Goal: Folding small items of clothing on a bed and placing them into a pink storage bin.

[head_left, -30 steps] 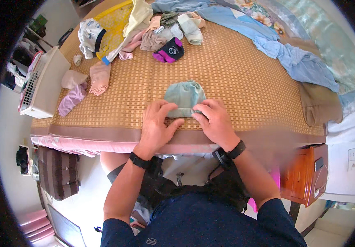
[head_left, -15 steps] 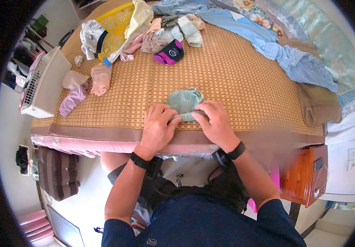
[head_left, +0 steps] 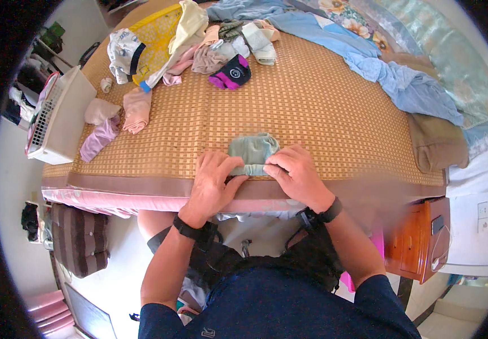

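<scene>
Pale green underpants (head_left: 252,148), with a gathered elastic edge, lie folded small on the woven mat near its front edge. My left hand (head_left: 214,178) pinches the near left corner between thumb and fingers. At the near right corner, my right hand (head_left: 296,174) grips the same edge, its fingers closed. Between the two hands the near edge forms a narrow folded band. The far part of the cloth rests flat on the mat.
Left of my hands lie a folded peach cloth (head_left: 136,110) and a lilac cloth (head_left: 100,138), beside a white basket (head_left: 66,121). Farther back, several garments surround a yellow basket (head_left: 162,34) and a black-and-purple sock (head_left: 231,73). Blue clothing (head_left: 408,87) lies at right.
My hands and the near edge of the underpants have shifted slightly toward me. The far edge sits nearer too, and both hands keep their hold.
</scene>
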`<state>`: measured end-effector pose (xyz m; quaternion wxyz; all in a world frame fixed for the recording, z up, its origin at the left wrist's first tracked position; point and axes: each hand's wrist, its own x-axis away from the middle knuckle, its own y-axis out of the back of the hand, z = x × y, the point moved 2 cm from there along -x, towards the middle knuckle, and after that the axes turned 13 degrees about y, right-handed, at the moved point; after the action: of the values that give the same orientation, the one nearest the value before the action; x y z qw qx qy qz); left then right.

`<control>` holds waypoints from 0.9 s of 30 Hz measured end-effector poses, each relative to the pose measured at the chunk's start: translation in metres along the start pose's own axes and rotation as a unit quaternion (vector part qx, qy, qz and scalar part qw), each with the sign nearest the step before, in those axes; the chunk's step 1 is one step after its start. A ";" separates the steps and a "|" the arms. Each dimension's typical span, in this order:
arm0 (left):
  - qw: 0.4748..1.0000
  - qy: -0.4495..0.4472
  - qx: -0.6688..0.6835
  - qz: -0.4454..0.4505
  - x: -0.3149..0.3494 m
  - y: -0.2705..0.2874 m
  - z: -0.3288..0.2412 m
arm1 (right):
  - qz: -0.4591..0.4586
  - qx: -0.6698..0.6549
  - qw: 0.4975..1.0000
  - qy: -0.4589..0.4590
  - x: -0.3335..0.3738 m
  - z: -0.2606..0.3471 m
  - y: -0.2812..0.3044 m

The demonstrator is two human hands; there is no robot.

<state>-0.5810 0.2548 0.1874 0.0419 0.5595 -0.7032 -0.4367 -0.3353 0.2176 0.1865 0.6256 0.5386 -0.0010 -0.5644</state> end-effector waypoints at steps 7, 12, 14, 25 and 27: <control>1.000 0.009 -0.003 0.016 0.003 -0.001 0.003 | -0.039 0.008 0.999 -0.006 -0.008 0.019 0.006; 1.000 0.005 -0.004 0.009 -0.001 -0.003 0.006 | -0.012 0.023 1.000 0.005 0.001 0.008 0.000; 1.000 0.008 -0.004 0.009 -0.003 -0.003 0.007 | -0.004 0.031 1.000 0.001 0.002 0.006 -0.003; 0.999 0.025 -0.021 -0.011 0.002 -0.005 0.007 | 0.032 0.048 0.998 0.015 0.001 0.017 -0.001; 0.999 0.029 -0.011 -0.029 0.002 -0.002 0.003 | 0.019 0.058 0.998 0.018 0.001 0.015 -0.003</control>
<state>-0.5816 0.2547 0.1831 0.0556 0.5912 -0.6805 -0.4292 -0.3460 0.2071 0.1904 0.6041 0.5835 -0.0329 -0.5417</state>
